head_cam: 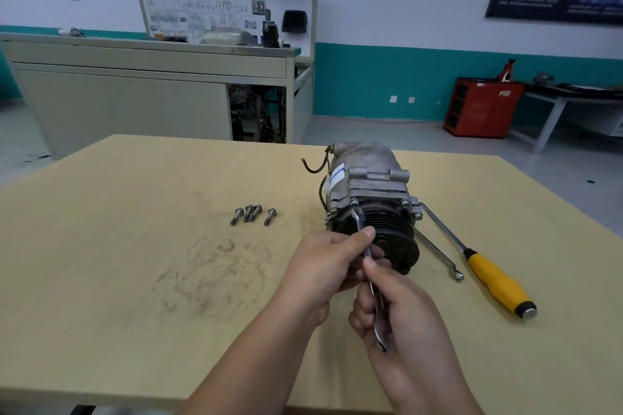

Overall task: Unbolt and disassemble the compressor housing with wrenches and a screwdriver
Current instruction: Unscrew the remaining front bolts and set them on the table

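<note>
Compressor (367, 185) lies on the desk (135, 246), pulley toward me. My left hand (323, 266) and right hand (404, 310) both curl round the wrench (358, 217), its head on a bolt (354, 201) at the compressor's front flange. Risk: nothing braces the compressor, so a hard pull may roll it or slip the wrench off and round the bolt.

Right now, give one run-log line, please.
left hand, right hand: grip wrench at compressor bolt | four bolts: on table | screwdriver: idle

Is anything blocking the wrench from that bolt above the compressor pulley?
Nothing visible does. The wrench, gripped by the left hand and right hand, has its head on the bolt; the black pulley lies behind its shank.
</note>
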